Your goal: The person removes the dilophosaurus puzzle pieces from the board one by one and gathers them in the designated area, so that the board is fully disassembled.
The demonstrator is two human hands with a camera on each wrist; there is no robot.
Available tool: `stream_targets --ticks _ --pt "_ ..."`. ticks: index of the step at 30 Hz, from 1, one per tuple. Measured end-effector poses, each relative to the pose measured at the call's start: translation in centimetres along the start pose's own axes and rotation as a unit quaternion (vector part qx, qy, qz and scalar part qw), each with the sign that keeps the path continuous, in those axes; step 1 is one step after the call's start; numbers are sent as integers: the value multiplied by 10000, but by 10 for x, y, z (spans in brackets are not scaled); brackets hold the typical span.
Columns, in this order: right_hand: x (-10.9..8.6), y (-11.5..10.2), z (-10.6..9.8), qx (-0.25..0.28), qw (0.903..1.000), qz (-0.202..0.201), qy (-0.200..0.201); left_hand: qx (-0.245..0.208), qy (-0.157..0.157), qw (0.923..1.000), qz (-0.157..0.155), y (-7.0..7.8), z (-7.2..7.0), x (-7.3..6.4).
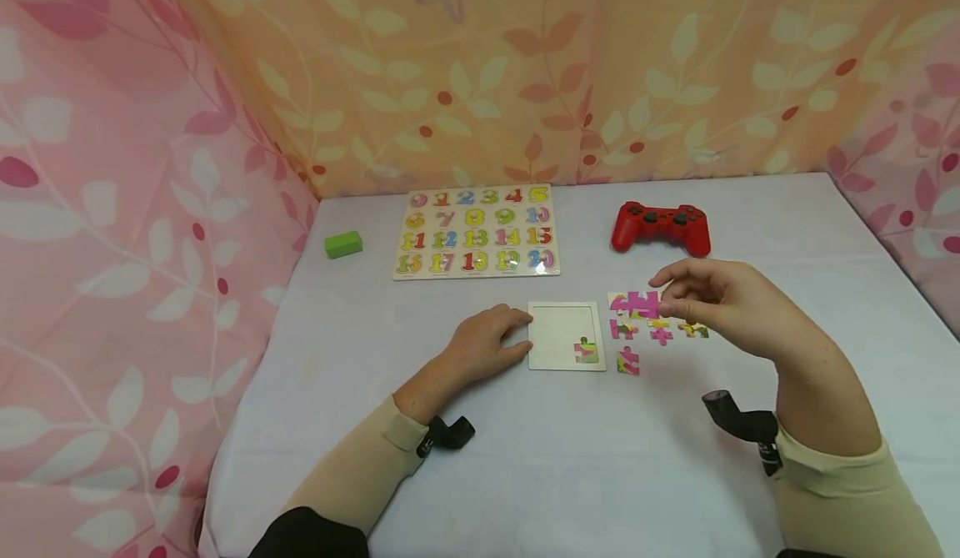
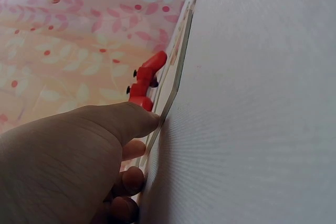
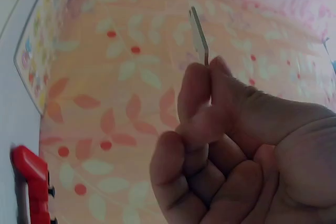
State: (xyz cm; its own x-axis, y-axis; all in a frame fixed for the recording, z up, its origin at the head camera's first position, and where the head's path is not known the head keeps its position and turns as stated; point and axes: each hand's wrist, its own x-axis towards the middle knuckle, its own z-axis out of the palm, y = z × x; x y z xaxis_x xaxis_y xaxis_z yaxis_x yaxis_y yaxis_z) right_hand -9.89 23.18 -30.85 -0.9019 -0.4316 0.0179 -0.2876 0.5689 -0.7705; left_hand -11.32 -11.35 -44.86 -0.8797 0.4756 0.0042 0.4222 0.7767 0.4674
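Note:
A square white puzzle tray (image 1: 558, 333) lies flat on the table, with one pink and green jigsaw piece (image 1: 588, 351) in its lower right corner. My left hand (image 1: 487, 343) rests at the tray's left edge, thumb and fingertips touching it with a gap between them. Above the loose pieces, my right hand (image 1: 720, 304) pinches a thin jigsaw piece (image 3: 199, 35) between thumb and fingers, raised off the table. Its picture side is not clear in the wrist views. Several loose pink and yellow jigsaw pieces (image 1: 628, 361) lie right of the tray, partly hidden by the right hand.
A number puzzle board (image 1: 476, 233) lies at the back of the table. Left of it is a green block (image 1: 343, 244); a red game controller (image 1: 660, 228) sits at the back right. Floral curtains (image 1: 525, 66) enclose the white table (image 1: 525, 458).

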Motion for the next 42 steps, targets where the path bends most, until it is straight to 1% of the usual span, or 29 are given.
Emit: stream_targets --ticks 3,5,8,12,15,18,21,26,29,33,38,42 --pt "-2 12 -11 -163 9995 234 -120 1 1 10000 21 -1 0 0" --pt "-3 20 -18 -185 9986 405 -275 -12 -6 10000 23 -1 0 0" --pt "-3 32 -26 -62 9963 604 -603 -37 -12 10000 2 -1 0 0" --pt "0 48 -32 230 9911 714 -1101 -62 -6 10000 -36 0 -1 0" --pt "5 60 -32 480 9825 846 -1588 -54 -1 10000 -57 0 -1 0" --pt "11 72 -30 724 9697 1081 -2070 -53 2 10000 -65 0 -1 0" --pt "16 81 -27 796 9594 1332 -2355 -47 -3 10000 -56 0 -1 0" --pt "21 89 -18 555 9517 1678 -2509 -7 -13 10000 -14 -1 0 1" --pt "26 90 -12 343 9485 1869 -2536 6 19 10000 3 -1 -1 2" --pt "31 91 -3 145 9416 2061 -2658 -23 62 10000 19 -2 -3 3" --pt "33 90 9 103 9313 2293 -2829 -59 43 10000 46 -2 -2 3" --pt "31 88 13 -99 9283 2429 -2813 -69 16 10000 30 -3 0 2"
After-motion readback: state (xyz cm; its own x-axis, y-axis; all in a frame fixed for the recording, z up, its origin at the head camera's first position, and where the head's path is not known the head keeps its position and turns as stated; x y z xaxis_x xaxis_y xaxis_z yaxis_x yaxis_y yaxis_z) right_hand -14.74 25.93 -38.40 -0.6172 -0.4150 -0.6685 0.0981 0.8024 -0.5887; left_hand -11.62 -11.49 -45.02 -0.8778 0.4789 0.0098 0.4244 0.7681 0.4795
